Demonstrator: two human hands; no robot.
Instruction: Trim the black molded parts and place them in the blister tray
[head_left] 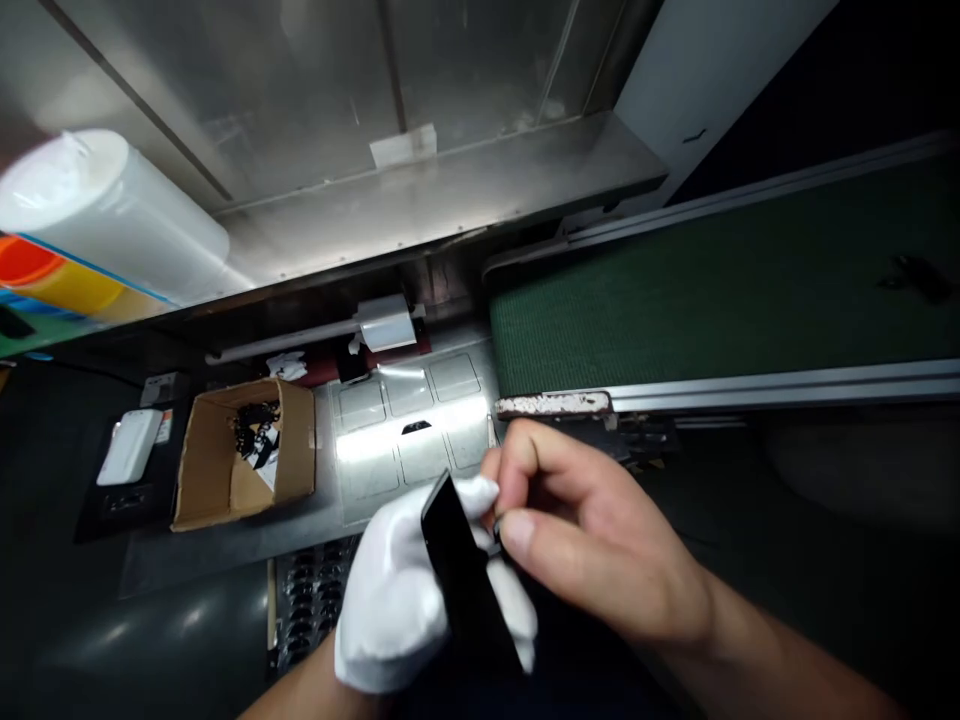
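Note:
My left hand (397, 590), in a white glove, is wrapped round a flat black panel (469, 590) that looks like a phone screen. The panel is tilted, so I see it at a steep angle. My right hand (592, 530) is bare, its thumb and fingers pinched close to the panel's right edge. A small dark tab (492, 545) shows between that edge and the right thumb; the fingertips hide where it ends. Beyond the hands lies a metal plate (367, 455) with outlined rectangles and a small black piece (416, 427) on it.
At left stands a cardboard box (301, 440) holding black scraps, beside a white device (129, 447). A green conveyor belt (720, 300) runs along the right. A metal shelf (450, 205) with a large white roll (150, 210) overhangs the back. A black moulded tray (315, 590) sits lower left.

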